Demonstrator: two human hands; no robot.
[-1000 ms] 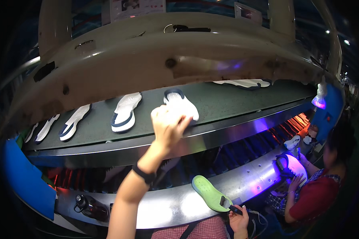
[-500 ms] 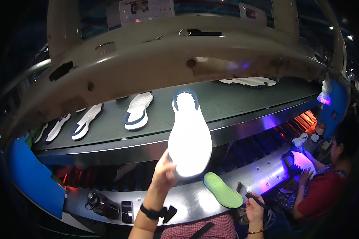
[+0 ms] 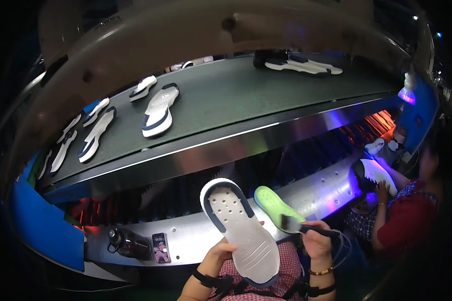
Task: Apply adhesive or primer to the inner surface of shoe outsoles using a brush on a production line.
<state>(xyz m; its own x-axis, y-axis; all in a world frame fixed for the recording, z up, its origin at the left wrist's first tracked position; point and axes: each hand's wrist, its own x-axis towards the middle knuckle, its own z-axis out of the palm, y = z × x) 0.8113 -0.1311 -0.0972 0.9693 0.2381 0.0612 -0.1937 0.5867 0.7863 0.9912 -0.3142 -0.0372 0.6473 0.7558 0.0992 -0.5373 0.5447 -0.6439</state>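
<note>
My left hand [image 3: 223, 252] is closed on the edge of a white shoe sole [image 3: 251, 243] with a navy rim. The sole is tilted in front of my lap; small holes show at its upper end and curved grooves lower down. In my right hand [image 3: 316, 242] is a flat brush [image 3: 290, 223] with a dark handle, its bristles pointing left toward the white sole but apart from it. Behind the brush, a light green sole [image 3: 273, 203] lies on the metal ledge [image 3: 188, 243], its near end partly hidden by the bristles.
A dark conveyor belt [image 3: 226, 103] beyond the ledge carries several white and navy soles [image 3: 160, 110]. On the ledge stand a dark bottle [image 3: 129, 244] and a phone [image 3: 160, 248]. At right, another person [image 3: 407, 218] handles a shoe piece [image 3: 379, 175] under purple light.
My left hand has brought the white sole down from over the belt's edge toward my lap and turned it to its holed face. The brush has risen slightly and moved left.
</note>
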